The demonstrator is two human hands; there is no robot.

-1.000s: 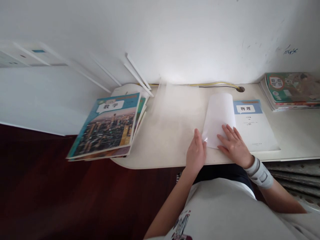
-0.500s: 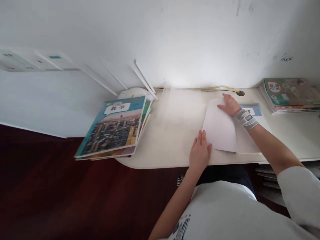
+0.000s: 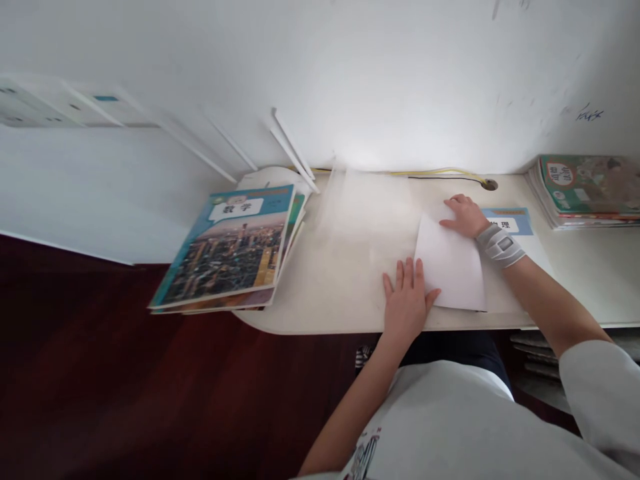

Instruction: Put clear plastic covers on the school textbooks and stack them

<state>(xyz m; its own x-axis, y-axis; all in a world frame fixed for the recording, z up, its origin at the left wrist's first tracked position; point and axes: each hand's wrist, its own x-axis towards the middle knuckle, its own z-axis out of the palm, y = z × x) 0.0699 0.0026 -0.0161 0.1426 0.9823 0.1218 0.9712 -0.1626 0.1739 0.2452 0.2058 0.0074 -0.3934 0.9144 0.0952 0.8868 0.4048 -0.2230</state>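
A physics textbook with a blue-and-white cover lies at the right, partly under my right forearm. To its left a blank white leaf is spread out, seemingly part of the same book. My left hand rests flat with fingers spread, its thumb over the leaf's lower left edge. At the leaf's top, my right hand lies palm down with slightly bent fingers, gripping nothing. A clear plastic book cover extends on the desk to the left of the leaf, its edge near my left fingertips.
A pile of textbooks, a maths book on top, overhangs the left end of the white desk. Another book stack sits at the back right. Along the wall, a yellow cable runs to a round hole.
My left hand has spread its fingers, with the thumb now further over the leaf. My right fingers have bent a little more at the top edge. The view has shifted slightly.
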